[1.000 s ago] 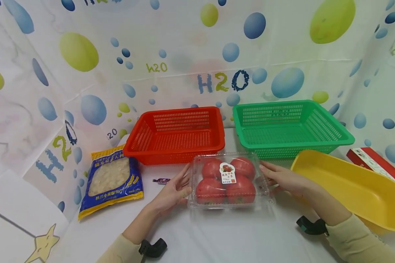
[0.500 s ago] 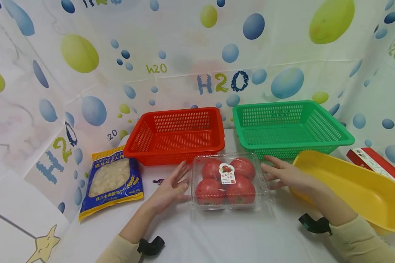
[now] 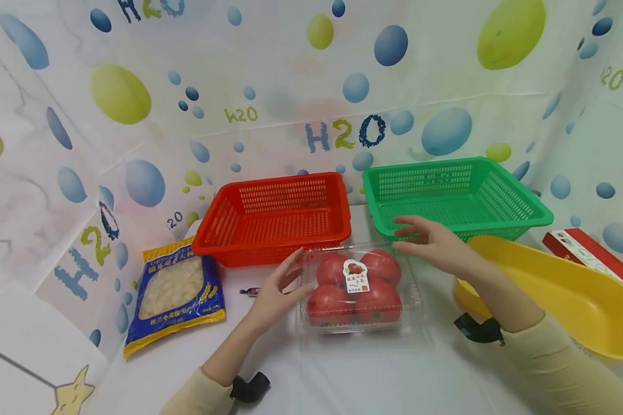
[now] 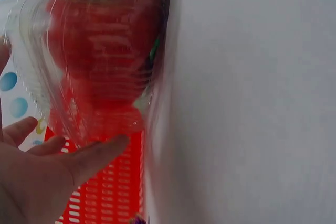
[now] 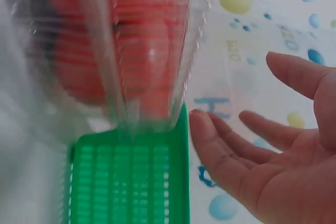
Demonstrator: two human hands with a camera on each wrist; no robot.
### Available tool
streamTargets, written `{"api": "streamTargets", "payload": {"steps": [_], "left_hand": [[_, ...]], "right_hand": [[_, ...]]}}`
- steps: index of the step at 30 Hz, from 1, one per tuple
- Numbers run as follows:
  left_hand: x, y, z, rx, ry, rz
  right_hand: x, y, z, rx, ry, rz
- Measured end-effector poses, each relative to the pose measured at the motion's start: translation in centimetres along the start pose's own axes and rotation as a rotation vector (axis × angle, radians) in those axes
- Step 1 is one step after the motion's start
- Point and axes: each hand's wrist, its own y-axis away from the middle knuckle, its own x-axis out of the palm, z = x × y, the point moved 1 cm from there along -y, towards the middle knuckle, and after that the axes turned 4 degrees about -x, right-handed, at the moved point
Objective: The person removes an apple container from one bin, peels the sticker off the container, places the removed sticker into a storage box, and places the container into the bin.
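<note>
Tomato pack (image 3: pixel 360 291), filled, not yet gripped, sits between left hand (image 3: pixel 272 297) and right hand (image 3: pixel 438 248), fingers apart (left contact unclear).

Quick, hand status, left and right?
Left hand: open, beside the clear box, not gripping it; contact can't be told.
Right hand: open, holding nothing.

Your head view is bright and evenly lit, with a soft shadow on the white table (image 3: pixel 353 372) beneath your right sleeve (image 3: pixel 566 363) and small glints along the clear plastic box (image 3: pixel 353 330). Your wrist views look dimmer and greyer; in the right one, motion blur smears the box, and pale glare streaks its plastic.
</note>
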Motion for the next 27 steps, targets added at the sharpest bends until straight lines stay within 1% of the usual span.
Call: {"api": "streamTargets", "payload": {"steps": [3,6,9,13,18,23,27], "left_hand": [[0.6,0.0,-0.3,-0.031,-0.046,-0.054],[1.0,0.1,-0.4,-0.027,-0.069,-0.084],[1.2,0.2,-0.2,-0.020,-0.066,-0.093],[1.5,0.2,0.1,-0.027,-0.044,-0.084],[1.7,0.1,0.1,-0.025,-0.021,-0.073],[1.6,-0.1,0.2,-0.016,-0.015,-0.082],[1.6,0.0,0.4,-0.014,-0.010,-0.087]], "right_hand": [[0.8,-1.2,0.5,-0.038,-0.011,0.036],[1.4,-2.5,0.7,-0.074,-0.032,0.095],[2.3,-3.6,0.7,-0.083,-0.051,0.164],[3.4,-4.3,0.8,-0.075,-0.053,0.235],[4.5,-4.8,0.8,-0.093,0.021,0.290],[5.1,-5.1,1.3,-0.110,0.134,0.300],[5.3,-5.4,1.9,-0.120,0.188,0.312]]}}
